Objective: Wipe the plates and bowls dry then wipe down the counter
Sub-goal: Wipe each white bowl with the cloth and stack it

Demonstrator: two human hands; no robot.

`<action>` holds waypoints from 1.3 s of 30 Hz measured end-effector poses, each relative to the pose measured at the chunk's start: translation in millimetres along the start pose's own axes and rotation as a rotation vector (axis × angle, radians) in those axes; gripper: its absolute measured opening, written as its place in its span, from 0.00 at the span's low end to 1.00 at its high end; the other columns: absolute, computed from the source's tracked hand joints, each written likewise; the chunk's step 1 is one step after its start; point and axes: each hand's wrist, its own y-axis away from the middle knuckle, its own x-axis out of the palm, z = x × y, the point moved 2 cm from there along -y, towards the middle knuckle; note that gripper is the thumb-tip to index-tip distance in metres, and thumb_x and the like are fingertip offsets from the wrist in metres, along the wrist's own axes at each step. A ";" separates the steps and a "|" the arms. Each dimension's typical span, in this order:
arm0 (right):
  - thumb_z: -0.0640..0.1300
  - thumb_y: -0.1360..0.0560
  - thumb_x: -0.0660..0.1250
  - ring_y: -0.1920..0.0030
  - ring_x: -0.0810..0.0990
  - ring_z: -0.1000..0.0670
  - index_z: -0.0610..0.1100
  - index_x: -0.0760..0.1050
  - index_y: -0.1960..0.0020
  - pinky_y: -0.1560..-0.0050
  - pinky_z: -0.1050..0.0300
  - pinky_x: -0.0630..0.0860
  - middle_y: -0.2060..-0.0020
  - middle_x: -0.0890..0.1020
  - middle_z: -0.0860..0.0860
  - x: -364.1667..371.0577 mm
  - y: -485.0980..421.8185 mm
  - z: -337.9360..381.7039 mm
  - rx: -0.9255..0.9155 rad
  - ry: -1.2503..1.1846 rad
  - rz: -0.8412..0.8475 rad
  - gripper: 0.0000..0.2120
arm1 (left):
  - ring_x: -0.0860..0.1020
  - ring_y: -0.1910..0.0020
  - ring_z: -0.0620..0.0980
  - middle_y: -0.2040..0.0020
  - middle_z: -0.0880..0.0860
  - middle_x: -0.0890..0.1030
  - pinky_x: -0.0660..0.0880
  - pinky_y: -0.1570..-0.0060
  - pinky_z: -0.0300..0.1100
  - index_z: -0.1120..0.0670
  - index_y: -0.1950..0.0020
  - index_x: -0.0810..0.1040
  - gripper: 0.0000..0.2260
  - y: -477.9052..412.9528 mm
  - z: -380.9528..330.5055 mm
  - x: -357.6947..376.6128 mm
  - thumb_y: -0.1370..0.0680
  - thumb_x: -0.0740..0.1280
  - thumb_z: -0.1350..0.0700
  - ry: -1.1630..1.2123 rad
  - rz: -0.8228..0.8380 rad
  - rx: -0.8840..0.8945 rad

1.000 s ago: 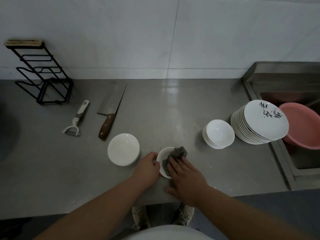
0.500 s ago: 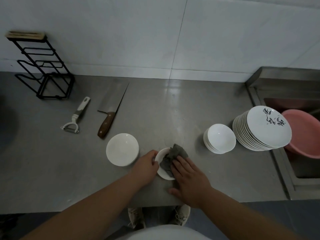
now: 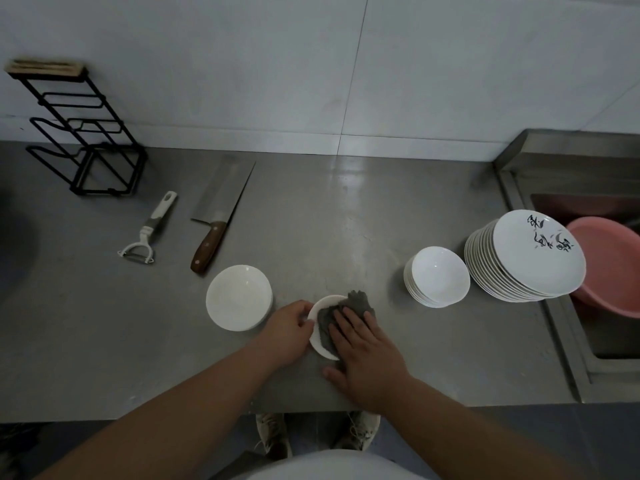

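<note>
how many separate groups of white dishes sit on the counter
4: small dish under the cloth, bowls left of it, bowl stack to the right, plate stack by the sink. None seem hidden.

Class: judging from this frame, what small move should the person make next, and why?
Probably circle the grey cloth round the small dish: the right hand presses it flat inside, and the left hand grips the rim.

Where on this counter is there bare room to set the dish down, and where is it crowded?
Bare steel runs between the cleaver and the small bowl stack, back to the wall. Also bare: front left, nearer than the peeler. Crowded: the right end, bowl stack beside plate stack by the sink.
</note>
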 end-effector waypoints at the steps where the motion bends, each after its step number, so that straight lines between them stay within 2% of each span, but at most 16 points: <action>1: 0.72 0.19 0.50 0.19 0.62 0.44 0.42 0.68 0.21 0.21 0.43 0.46 0.21 0.68 0.43 3.9 1.3 9.5 0.056 -0.035 -0.014 0.41 | 0.83 0.63 0.44 0.54 0.47 0.85 0.82 0.60 0.41 0.46 0.40 0.80 0.09 0.5 -0.4 2.3 0.17 0.64 0.55 0.004 -0.015 -0.007; 3: 0.72 0.19 0.49 0.21 0.66 0.43 0.41 0.69 0.22 0.20 0.44 0.46 0.23 0.71 0.42 9.0 6.3 18.7 0.077 -0.067 -0.023 0.41 | 0.79 0.61 0.38 0.52 0.44 0.83 0.73 0.62 0.28 0.48 0.39 0.80 0.10 3.3 -4.3 5.4 0.18 0.64 0.57 -0.047 -0.055 -0.002; 6: 0.72 0.19 0.45 0.20 0.65 0.45 0.45 0.69 0.21 0.20 0.37 0.44 0.22 0.71 0.47 -0.1 12.7 0.6 -0.056 -0.031 -0.030 0.40 | 0.77 0.58 0.35 0.52 0.43 0.81 0.69 0.62 0.24 0.48 0.41 0.81 0.10 4.7 -11.3 6.0 0.19 0.64 0.58 -0.088 -0.097 0.008; 8: 0.72 0.19 0.46 0.18 0.58 0.47 0.47 0.66 0.20 0.20 0.34 0.41 0.20 0.67 0.49 -8.5 8.9 -18.5 -0.098 0.007 -0.007 0.39 | 0.79 0.58 0.40 0.53 0.43 0.82 0.71 0.60 0.28 0.47 0.44 0.80 0.09 3.6 -13.0 5.7 0.20 0.64 0.57 -0.099 -0.100 -0.008; 11: 0.72 0.19 0.42 0.16 0.47 0.49 0.46 0.61 0.17 0.18 0.40 0.40 0.17 0.60 0.49 -8.6 -1.0 -27.3 -0.061 -0.020 0.025 0.41 | 0.81 0.58 0.50 0.54 0.49 0.82 0.80 0.55 0.48 0.48 0.48 0.75 0.04 6.9 -14.8 15.5 0.20 0.64 0.55 -0.037 -0.112 -0.106; 15: 0.75 0.21 0.35 0.16 0.46 0.48 0.44 0.59 0.17 0.18 0.42 0.41 0.16 0.56 0.47 0.7 -2.0 -11.1 0.029 -0.119 -0.027 0.47 | 0.76 0.52 0.50 0.47 0.52 0.79 0.71 0.53 0.44 0.52 0.44 0.71 0.04 16.1 -19.9 26.9 0.18 0.64 0.55 -0.108 -0.056 -0.190; 18: 0.74 0.20 0.37 0.16 0.44 0.47 0.44 0.57 0.16 0.18 0.38 0.45 0.16 0.54 0.46 1.4 0.3 -10.6 -0.005 -0.102 0.010 0.45 | 0.79 0.48 0.53 0.44 0.51 0.82 0.75 0.48 0.45 0.51 0.40 0.74 0.11 -4.4 -32.9 -0.4 0.19 0.66 0.48 -0.288 -0.092 -0.076; 20: 0.75 0.22 0.34 0.16 0.44 0.47 0.45 0.56 0.16 0.18 0.37 0.46 0.16 0.54 0.46 -2.2 -0.4 -14.3 -0.059 -0.063 0.033 0.47 | 0.80 0.44 0.53 0.43 0.51 0.83 0.74 0.46 0.43 0.49 0.35 0.78 0.14 -19.1 -43.0 -15.0 0.19 0.68 0.48 -0.343 -0.050 0.007; 23: 0.75 0.25 0.29 0.16 0.44 0.47 0.45 0.55 0.16 0.18 0.38 0.45 0.16 0.53 0.46 -5.0 -0.3 -16.5 -0.085 -0.075 0.043 0.51 | 0.79 0.50 0.49 0.47 0.51 0.84 0.71 0.52 0.41 0.48 0.43 0.83 0.08 -25.2 -45.0 -11.3 0.20 0.68 0.53 -0.389 -0.005 0.030; 26: 0.75 0.24 0.31 0.16 0.46 0.46 0.44 0.58 0.17 0.18 0.40 0.46 0.16 0.55 0.45 -0.2 4.2 -12.0 -0.012 -0.120 0.004 0.49 | 0.79 0.52 0.52 0.52 0.52 0.83 0.74 0.52 0.42 0.51 0.50 0.82 0.04 -16.0 -38.1 0.5 0.21 0.67 0.57 -0.260 -0.111 -0.055; 28: 0.75 0.25 0.30 0.16 0.44 0.46 0.43 0.55 0.16 0.17 0.41 0.44 0.16 0.53 0.45 3.0 8.1 -6.4 0.049 -0.167 0.005 0.50 | 0.82 0.53 0.54 0.54 0.51 0.82 0.77 0.50 0.44 0.50 0.54 0.78 0.03 -6.9 -28.9 12.1 0.21 0.67 0.57 -0.153 -0.171 -0.139; 31: 0.75 0.25 0.29 0.16 0.41 0.46 0.43 0.50 0.15 0.18 0.43 0.39 0.16 0.49 0.44 2.5 12.3 -3.6 0.064 -0.179 0.026 0.50 | 0.83 0.54 0.56 0.52 0.52 0.82 0.82 0.48 0.53 0.48 0.55 0.75 0.04 5.1 -18.2 25.1 0.21 0.67 0.54 -0.087 -0.121 -0.240; 33: 0.74 0.21 0.36 0.16 0.40 0.46 0.43 0.51 0.16 0.18 0.41 0.39 0.16 0.49 0.44 1.5 13.0 -8.8 0.022 -0.123 0.046 0.45 | 0.82 0.53 0.54 0.52 0.52 0.82 0.80 0.47 0.50 0.51 0.52 0.76 0.02 -0.2 -20.6 19.6 0.21 0.67 0.54 -0.200 -0.080 -0.182; 35: 0.73 0.20 0.42 0.16 0.40 0.46 0.44 0.51 0.15 0.18 0.41 0.38 0.16 0.48 0.45 0.1 13.5 -14.0 -0.035 -0.070 0.070 0.44 | 0.80 0.50 0.53 0.51 0.51 0.82 0.76 0.48 0.44 0.51 0.47 0.79 0.05 -10.2 -35.6 8.3 0.20 0.67 0.52 -0.330 -0.115 -0.059; 37: 0.73 0.20 0.44 0.16 0.40 0.46 0.45 0.51 0.15 0.20 0.44 0.34 0.16 0.49 0.46 -2.3 12.8 -16.8 -0.074 -0.039 0.074 0.43 | 0.80 0.48 0.53 0.49 0.52 0.83 0.74 0.49 0.43 0.51 0.43 0.82 0.08 -17.5 -51.6 2.2 0.19 0.68 0.51 -0.398 -0.098 0.030; 39: 0.73 0.20 0.44 0.16 0.39 0.47 0.45 0.52 0.15 0.20 0.45 0.33 0.16 0.49 0.46 -3.3 13.0 -16.9 -0.071 -0.054 0.066 0.43 | 0.80 0.47 0.55 0.49 0.53 0.84 0.74 0.49 0.44 0.52 0.45 0.84 0.07 -21.3 -55.4 4.6 0.19 0.68 0.53 -0.411 -0.094 0.025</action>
